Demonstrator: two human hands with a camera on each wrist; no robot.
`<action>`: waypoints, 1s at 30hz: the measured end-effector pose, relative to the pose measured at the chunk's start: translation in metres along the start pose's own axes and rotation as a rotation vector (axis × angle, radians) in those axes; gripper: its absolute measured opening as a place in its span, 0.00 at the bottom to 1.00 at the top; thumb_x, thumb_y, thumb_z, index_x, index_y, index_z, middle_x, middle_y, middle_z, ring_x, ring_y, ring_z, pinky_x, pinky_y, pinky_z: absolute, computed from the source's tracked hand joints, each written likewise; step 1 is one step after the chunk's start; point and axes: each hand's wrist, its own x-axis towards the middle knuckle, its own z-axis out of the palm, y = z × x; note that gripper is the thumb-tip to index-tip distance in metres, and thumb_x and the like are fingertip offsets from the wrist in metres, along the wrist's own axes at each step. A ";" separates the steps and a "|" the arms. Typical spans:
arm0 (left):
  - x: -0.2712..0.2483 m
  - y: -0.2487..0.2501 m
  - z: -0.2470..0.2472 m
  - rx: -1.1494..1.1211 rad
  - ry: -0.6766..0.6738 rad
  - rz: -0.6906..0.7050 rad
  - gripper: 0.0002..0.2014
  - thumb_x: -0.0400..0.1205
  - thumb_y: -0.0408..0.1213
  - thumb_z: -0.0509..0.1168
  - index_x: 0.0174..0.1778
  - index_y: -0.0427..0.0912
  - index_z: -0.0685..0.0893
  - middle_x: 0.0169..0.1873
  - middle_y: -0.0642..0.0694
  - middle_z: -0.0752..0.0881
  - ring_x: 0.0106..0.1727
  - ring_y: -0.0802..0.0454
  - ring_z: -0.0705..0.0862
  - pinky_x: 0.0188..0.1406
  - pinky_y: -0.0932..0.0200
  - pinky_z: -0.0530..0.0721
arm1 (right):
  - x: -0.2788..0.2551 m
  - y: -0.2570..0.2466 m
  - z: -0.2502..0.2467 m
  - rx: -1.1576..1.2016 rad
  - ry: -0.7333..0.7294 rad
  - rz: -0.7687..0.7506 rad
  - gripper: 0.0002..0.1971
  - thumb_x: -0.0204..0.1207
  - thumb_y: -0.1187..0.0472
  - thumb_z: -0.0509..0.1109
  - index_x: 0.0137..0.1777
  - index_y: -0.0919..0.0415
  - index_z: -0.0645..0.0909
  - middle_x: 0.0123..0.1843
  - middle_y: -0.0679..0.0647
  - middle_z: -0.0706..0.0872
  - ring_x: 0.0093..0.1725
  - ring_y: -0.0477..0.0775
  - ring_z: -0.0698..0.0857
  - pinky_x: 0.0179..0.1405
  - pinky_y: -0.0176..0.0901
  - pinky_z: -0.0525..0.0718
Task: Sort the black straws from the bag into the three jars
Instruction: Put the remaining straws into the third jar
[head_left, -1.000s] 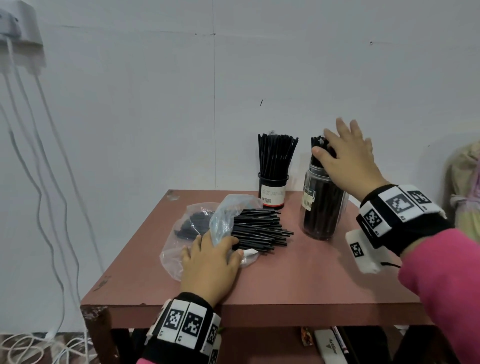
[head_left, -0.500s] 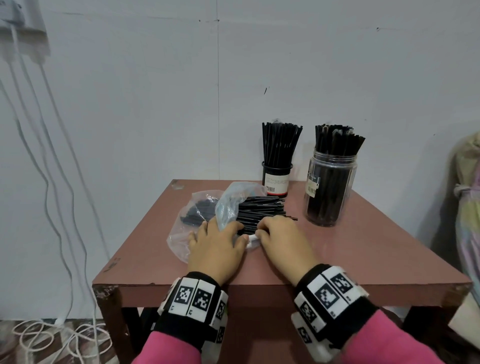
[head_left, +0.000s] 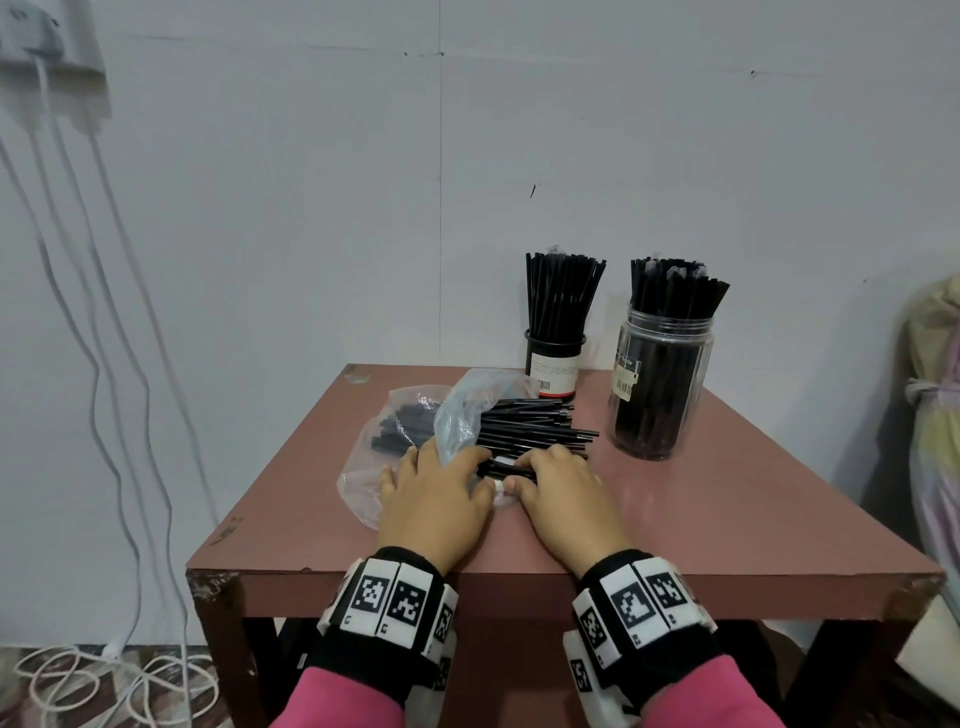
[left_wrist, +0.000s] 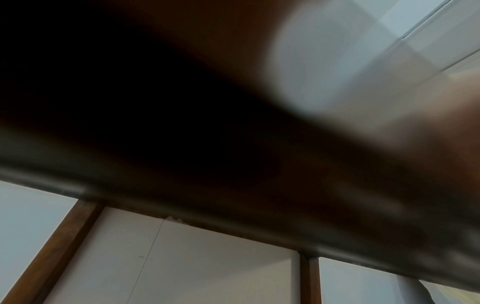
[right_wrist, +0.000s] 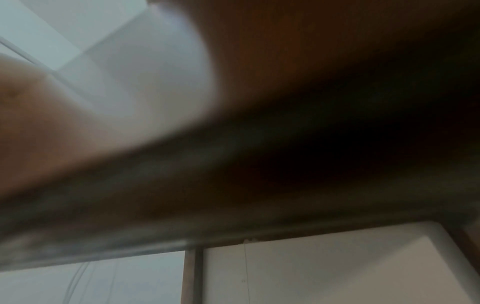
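Two of your hands are down on the desk (head_left: 727, 519), side by side at its near edge. Your left hand (head_left: 436, 499) lies over the bag (head_left: 457, 421), its fingers (head_left: 415, 457) bent down onto the plastic and the straws (head_left: 530, 431) beneath; whether they actually grip is hard to tell. Your right hand (head_left: 566, 493) sits just beside it, fingers curled onto the near straws of the pile, thumb tip almost touching your left thumb. The straws lie flat, their far ends sticking out of the bag's mouth toward the right. Behind the bag stands a small black jar (head_left: 555, 364) full of upright straws. To its right, well apart from your hands, stands a clear jar (head_left: 660, 384), also packed with straws. Both wrist views are dark and blurred, showing only the desk's edge and legs.
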 end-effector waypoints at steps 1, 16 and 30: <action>0.000 0.000 0.000 0.000 0.002 0.000 0.20 0.84 0.54 0.54 0.73 0.67 0.68 0.75 0.45 0.67 0.80 0.41 0.59 0.80 0.37 0.53 | -0.001 -0.001 -0.001 -0.013 -0.001 -0.004 0.18 0.84 0.48 0.61 0.69 0.53 0.77 0.66 0.52 0.78 0.69 0.55 0.74 0.66 0.48 0.70; 0.002 0.000 0.000 -0.030 0.001 -0.026 0.26 0.81 0.52 0.57 0.76 0.69 0.62 0.77 0.46 0.66 0.79 0.41 0.62 0.79 0.37 0.55 | -0.004 0.016 -0.002 1.131 0.242 0.199 0.10 0.75 0.71 0.73 0.49 0.56 0.86 0.40 0.57 0.89 0.35 0.50 0.89 0.36 0.41 0.86; -0.004 0.012 -0.012 0.079 0.026 -0.016 0.30 0.81 0.52 0.62 0.77 0.75 0.58 0.84 0.45 0.36 0.83 0.37 0.36 0.79 0.29 0.44 | -0.001 0.018 0.001 1.144 0.243 0.117 0.06 0.74 0.69 0.75 0.43 0.57 0.89 0.37 0.49 0.91 0.37 0.47 0.90 0.47 0.48 0.90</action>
